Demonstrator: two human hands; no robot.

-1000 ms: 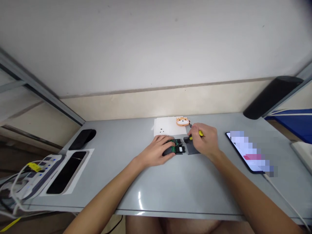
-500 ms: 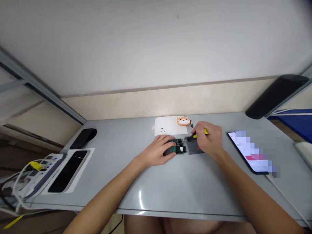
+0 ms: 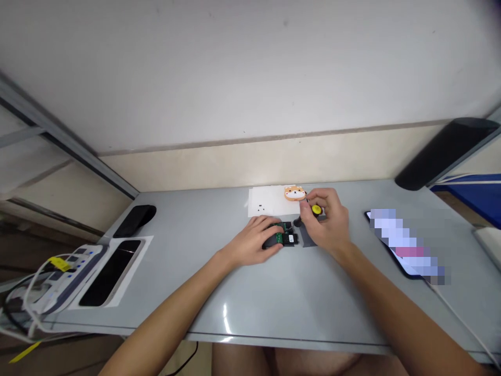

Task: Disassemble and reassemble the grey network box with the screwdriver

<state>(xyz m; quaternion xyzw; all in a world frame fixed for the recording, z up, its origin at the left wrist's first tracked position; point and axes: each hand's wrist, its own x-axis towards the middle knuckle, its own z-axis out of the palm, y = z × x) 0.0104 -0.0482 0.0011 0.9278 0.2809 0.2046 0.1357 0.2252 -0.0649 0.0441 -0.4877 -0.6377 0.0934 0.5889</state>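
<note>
My left hand (image 3: 254, 241) lies over a small black device with a green circuit board (image 3: 282, 238) showing, fingers curled down on it to pin it to the grey table (image 3: 250, 292). My right hand (image 3: 327, 223) pinches a small screwdriver with a yellow and black handle (image 3: 315, 210), its yellow end turned toward me and its tip pointing down beside the device. A dark grey flat cover (image 3: 307, 239) lies partly under my right hand.
A white sheet (image 3: 266, 202) with tiny dark bits and an orange animal-shaped case (image 3: 295, 193) lie behind the hands. A lit phone (image 3: 403, 245) with a cable is at right, a black cylinder (image 3: 442, 153) beyond. At left are a dark phone (image 3: 109, 271), a power strip (image 3: 58, 277), a black pouch (image 3: 135, 219).
My right hand has swung the screwdriver from lying sideways to more upright, its yellow end now facing me, and has shifted slightly left. My left hand has stayed on the device.
</note>
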